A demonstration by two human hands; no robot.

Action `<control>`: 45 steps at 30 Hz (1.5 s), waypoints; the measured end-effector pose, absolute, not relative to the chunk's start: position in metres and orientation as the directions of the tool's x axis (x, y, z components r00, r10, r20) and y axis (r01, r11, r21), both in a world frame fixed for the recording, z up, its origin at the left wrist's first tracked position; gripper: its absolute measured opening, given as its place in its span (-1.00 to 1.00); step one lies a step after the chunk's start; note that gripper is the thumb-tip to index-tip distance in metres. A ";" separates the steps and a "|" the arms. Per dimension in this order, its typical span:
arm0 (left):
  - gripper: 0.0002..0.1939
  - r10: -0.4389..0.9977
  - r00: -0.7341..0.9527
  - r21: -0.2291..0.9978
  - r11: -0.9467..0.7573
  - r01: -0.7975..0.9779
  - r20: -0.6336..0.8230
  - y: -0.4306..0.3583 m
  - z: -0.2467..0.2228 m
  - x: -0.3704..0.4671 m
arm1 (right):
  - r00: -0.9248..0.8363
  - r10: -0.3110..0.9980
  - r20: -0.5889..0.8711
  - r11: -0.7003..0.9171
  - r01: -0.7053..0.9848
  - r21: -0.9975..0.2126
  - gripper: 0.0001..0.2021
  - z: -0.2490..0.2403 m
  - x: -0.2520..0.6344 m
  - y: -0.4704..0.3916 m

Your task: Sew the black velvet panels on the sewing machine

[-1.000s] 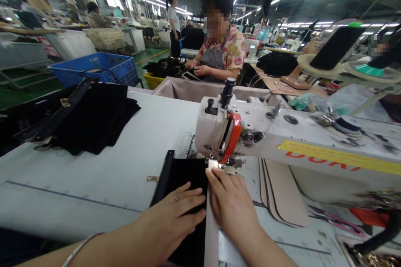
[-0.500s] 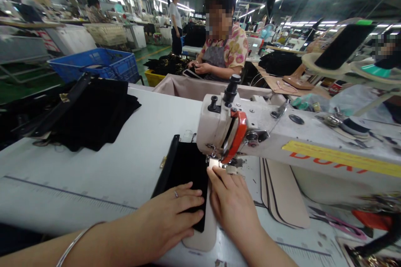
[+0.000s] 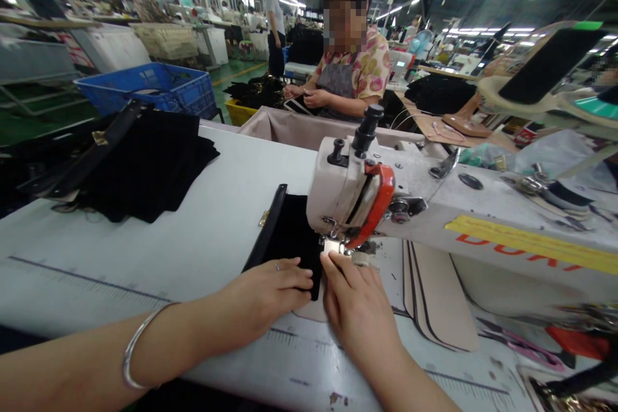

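I have the black fabric piece (image 3: 292, 225) lying over a beige panel (image 3: 309, 312), with the sewing machine (image 3: 415, 187) at its two o'clock. On my feed the left hand (image 3: 270, 290) rests flat on the fabric from seven o'clock, and the right hand (image 3: 362, 302), at five, presses extended fingertips on the panel beside the needle end, neither one clamped. Farther out I see stacked beige pieces (image 3: 441, 302) at four, a black pile (image 3: 145, 170) at ten and a co-worker (image 3: 347, 77) at one.
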State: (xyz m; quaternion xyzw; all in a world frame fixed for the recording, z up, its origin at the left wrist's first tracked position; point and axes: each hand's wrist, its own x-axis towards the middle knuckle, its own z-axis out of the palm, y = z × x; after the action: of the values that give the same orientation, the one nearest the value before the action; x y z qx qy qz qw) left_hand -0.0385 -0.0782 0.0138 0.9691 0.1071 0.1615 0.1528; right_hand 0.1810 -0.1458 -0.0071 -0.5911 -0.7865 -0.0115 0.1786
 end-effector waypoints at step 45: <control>-0.70 0.473 0.796 0.271 -0.878 0.394 0.378 -0.007 -0.002 -0.003 | -0.166 0.934 0.316 0.249 0.937 -0.244 -0.47 -0.002 0.170 -0.144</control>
State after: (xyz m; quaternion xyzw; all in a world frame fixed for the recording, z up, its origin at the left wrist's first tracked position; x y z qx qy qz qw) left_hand -0.0032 -0.0071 -0.0023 0.9433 0.2297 0.2223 0.0898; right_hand 0.1701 -0.1438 -0.0021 -0.6128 -0.7636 -0.0038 0.2036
